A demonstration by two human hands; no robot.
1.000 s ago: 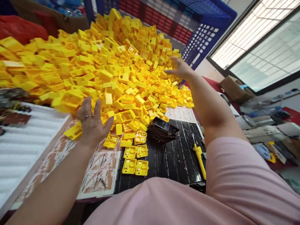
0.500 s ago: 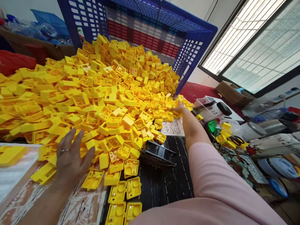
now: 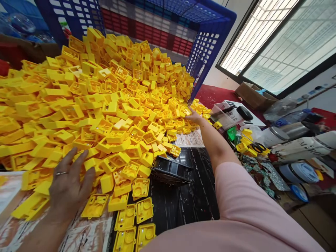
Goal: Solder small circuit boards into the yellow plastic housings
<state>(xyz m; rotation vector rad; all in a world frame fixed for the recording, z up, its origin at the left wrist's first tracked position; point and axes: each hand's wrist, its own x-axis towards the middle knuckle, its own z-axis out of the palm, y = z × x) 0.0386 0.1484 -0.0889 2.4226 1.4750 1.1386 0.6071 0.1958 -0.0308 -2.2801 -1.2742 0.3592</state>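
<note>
Far left: clear plastic, blurry. Near left: left hand, ring on, slack and spread, laid against the pile of yellow cases, not clasping one. One loose case lies just left of it, long axis slanting far-right. Pile fills left and centre, cases pointing every which way. Crate is tipped on its side at the far end, mouth to the near side, pile running out of it; its right edge comes down right by the right hand. Near centre: four shells in side-by-side pairs, insides up, long axes near-to-far, leaning slightly right. Black casing sits on the black mat just right of those, between them and the right arm. Mat print too small to read. Right hand is at the pile's right edge; fingers half hidden, can't tell if gripping. Right: clear bin, carton far, scissors, white bottle with a big "M", other letters unclear.
</note>
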